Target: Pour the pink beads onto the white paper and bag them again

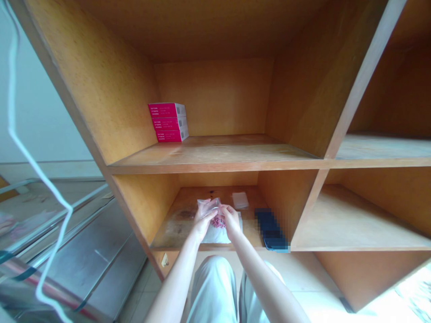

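Observation:
My left hand (203, 220) and my right hand (230, 220) are close together over the lower shelf, both closed on a small clear plastic bag (209, 207). The bag's top edge spreads out above my left fingers. Just below and between my hands lie small dark pink beads (218, 221), on or in a whitish sheet or bag (215, 236) at the shelf's front edge; which of these I cannot tell. A pale flat packet (240, 200) rests farther back on the shelf, right of my hands.
Three stacked pink boxes (170, 122) stand on the upper shelf (215, 152). A dark blurred object (272, 229) lies at the lower right. A white cable (40, 172) hangs at left. My knees are below the shelf.

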Demonstrator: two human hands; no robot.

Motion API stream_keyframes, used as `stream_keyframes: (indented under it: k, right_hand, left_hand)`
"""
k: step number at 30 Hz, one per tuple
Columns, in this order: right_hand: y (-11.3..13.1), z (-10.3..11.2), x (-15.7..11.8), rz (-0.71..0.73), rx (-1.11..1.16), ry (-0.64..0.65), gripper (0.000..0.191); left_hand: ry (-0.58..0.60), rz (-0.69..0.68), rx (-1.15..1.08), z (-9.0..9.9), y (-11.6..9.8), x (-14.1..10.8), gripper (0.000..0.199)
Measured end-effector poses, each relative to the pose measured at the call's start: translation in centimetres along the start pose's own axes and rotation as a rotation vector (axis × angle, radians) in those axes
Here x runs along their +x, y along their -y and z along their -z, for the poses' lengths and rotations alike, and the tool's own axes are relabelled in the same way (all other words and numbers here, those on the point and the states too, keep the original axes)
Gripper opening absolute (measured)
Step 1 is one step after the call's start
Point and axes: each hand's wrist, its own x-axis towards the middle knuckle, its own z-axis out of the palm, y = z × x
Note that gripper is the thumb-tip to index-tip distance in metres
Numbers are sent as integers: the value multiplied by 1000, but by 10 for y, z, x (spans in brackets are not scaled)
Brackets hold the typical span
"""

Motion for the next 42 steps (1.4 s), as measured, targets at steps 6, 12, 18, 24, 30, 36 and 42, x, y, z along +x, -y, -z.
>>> stream_keyframes:
  k: [6,12,18,24,30,36,42]
  right_hand:
    - [15,3,11,52,-11,-60,15]
    - [25,7,15,66,-31,-53,13]
    - [21,8,17,128,-80,-99,19]
    - [22,14,21,195,-106,-61,19]
    - [27,21,19,211,-291,144,19]
    - [23,18,7,147,-346,276,23]
    - [19,22,-1,78,-235,196,29]
  left_hand:
    - [5,37,25,0,-15,-3,46]
    - [-84,104,139,12,-25,0,34]
    - [-114,114,146,15,-17,2,36]
    - [-44,159,108,20,-17,-4,42]
    - [-47,103,188,21,-25,-6,40]
    - [-16,121,264,11,-21,-2,27]
    - [-63,128,181,12,-19,-3,24]
